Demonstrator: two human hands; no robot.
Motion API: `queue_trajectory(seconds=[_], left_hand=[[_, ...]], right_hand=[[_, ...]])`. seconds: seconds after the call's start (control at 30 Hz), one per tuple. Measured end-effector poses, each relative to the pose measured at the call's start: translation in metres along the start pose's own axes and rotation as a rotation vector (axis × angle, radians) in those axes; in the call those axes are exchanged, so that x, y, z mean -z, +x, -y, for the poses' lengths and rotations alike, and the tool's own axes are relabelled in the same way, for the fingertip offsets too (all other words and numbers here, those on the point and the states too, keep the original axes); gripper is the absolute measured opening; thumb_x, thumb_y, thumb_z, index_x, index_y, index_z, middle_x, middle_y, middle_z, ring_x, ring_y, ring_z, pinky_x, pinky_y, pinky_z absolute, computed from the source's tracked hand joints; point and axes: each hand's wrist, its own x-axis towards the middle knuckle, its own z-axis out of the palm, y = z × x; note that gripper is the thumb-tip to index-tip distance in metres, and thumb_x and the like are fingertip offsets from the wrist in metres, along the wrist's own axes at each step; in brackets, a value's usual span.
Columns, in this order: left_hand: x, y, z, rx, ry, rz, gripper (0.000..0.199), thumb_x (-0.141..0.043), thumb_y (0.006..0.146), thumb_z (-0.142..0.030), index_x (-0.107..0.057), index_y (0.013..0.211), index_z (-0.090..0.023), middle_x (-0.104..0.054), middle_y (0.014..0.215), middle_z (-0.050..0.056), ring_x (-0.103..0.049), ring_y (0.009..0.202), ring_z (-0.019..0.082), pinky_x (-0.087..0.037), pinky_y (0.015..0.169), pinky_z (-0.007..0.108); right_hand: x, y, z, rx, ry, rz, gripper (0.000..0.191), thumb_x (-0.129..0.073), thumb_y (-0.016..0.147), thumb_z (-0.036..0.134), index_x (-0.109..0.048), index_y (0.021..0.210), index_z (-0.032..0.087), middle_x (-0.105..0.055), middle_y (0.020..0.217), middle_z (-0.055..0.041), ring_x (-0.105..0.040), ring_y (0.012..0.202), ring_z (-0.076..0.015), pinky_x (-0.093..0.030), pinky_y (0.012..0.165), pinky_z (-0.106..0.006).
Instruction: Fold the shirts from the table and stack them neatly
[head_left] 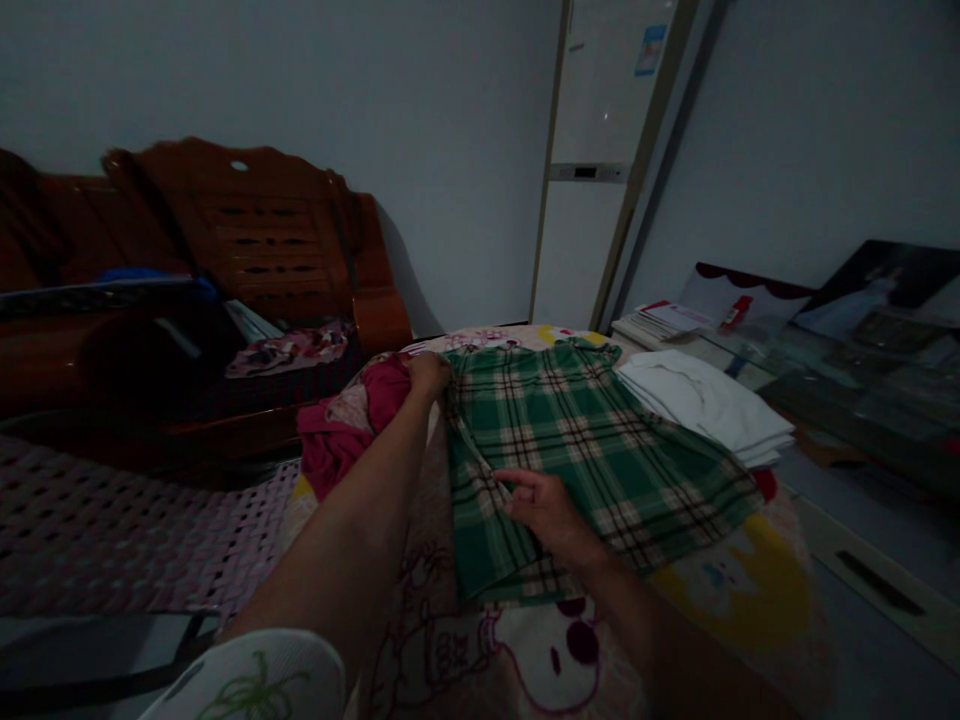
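A green plaid garment [570, 430], crossed by cream and dark stripes, lies spread over a patterned cloth [442, 650] on a table. My left hand [430, 375] reaches to the garment's far left corner, its fingers closed on the edge there. Lower down, my right hand [541, 508] rests on the garment beside a fold line. Its index finger is stretched out and the other fingers are loosely bent, with nothing plainly held. Left of my left hand is a crumpled magenta garment [337, 430]. Folded white clothes [705, 405] lie at the plaid garment's right.
A carved wooden sofa [255, 240] stands at the back left, with clothing [300, 350] on its seat. A woven pink chair [135, 530] is at the left. A glass-topped stand [847, 370] with papers [667, 318] runs along the right. A tall white air conditioner [585, 230] stands behind.
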Motion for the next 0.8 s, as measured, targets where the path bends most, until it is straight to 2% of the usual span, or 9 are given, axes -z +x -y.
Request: queue_trajectory(seconds=[0.13, 0.3, 0.43, 0.57, 0.67, 0.8], left_hand=[[-0.005, 0.004, -0.036, -0.016, -0.019, -0.038, 0.030, -0.056, 0.082, -0.014, -0.076, 0.105, -0.013, -0.075, 0.103, 0.009, -0.065, 0.098, 0.021, -0.047, 0.088, 0.028], [-0.033, -0.002, -0.074, -0.056, -0.148, 0.103, 0.039, -0.053, 0.081, -0.011, -0.074, 0.113, -0.015, -0.076, 0.102, 0.007, -0.068, 0.093, 0.019, -0.050, 0.085, 0.027], [-0.049, -0.010, -0.081, -0.042, -0.177, 0.167, 0.042, -0.052, 0.079, -0.007, -0.075, 0.113, -0.017, -0.076, 0.104, 0.006, -0.069, 0.093, 0.021, -0.051, 0.087, 0.028], [-0.051, -0.007, -0.082, -0.102, -0.218, 0.161, 0.048, -0.048, 0.080, -0.005, -0.072, 0.120, -0.017, -0.074, 0.111, 0.006, -0.068, 0.096, 0.021, -0.051, 0.089, 0.028], [-0.052, -0.001, -0.087, -0.181, -0.223, 0.178, 0.050, -0.045, 0.081, -0.005, -0.070, 0.122, -0.017, -0.072, 0.120, 0.005, -0.066, 0.106, 0.020, -0.049, 0.095, 0.028], [-0.062, -0.001, -0.093, -0.266, -0.171, 0.256, 0.053, -0.046, 0.078, -0.004, -0.068, 0.125, -0.016, -0.067, 0.130, 0.004, -0.060, 0.120, 0.021, -0.043, 0.106, 0.028]], right_hand=[[0.021, -0.008, 0.017, -0.037, -0.030, 0.133, 0.054, -0.063, 0.064, 0.017, -0.070, 0.118, 0.018, -0.033, 0.053, 0.0098, -0.023, 0.047, -0.0055, -0.014, 0.045, -0.022], [0.048, -0.014, 0.022, -0.136, -0.152, 0.245, 0.051, -0.061, 0.060, 0.013, -0.074, 0.109, 0.018, -0.031, 0.051, 0.0100, -0.024, 0.045, -0.0048, -0.018, 0.043, -0.019], [0.057, -0.013, 0.014, -0.186, -0.223, 0.259, 0.056, -0.058, 0.057, 0.009, -0.073, 0.110, 0.017, -0.031, 0.052, 0.0105, -0.024, 0.045, -0.0045, -0.019, 0.041, -0.018], [0.068, -0.014, 0.013, -0.155, -0.232, 0.297, 0.056, -0.059, 0.059, 0.009, -0.072, 0.113, 0.017, -0.032, 0.055, 0.0101, -0.027, 0.045, -0.0042, -0.021, 0.040, -0.017], [0.079, -0.015, 0.016, -0.133, -0.242, 0.320, 0.057, -0.058, 0.060, 0.010, -0.070, 0.116, 0.016, -0.033, 0.054, 0.0104, -0.031, 0.043, -0.0042, -0.025, 0.040, -0.016], [0.086, -0.018, 0.020, -0.187, -0.308, 0.298, 0.063, -0.054, 0.061, 0.011, -0.065, 0.122, 0.016, -0.041, 0.052, 0.0101, -0.042, 0.037, -0.0073, -0.035, 0.037, -0.018]])
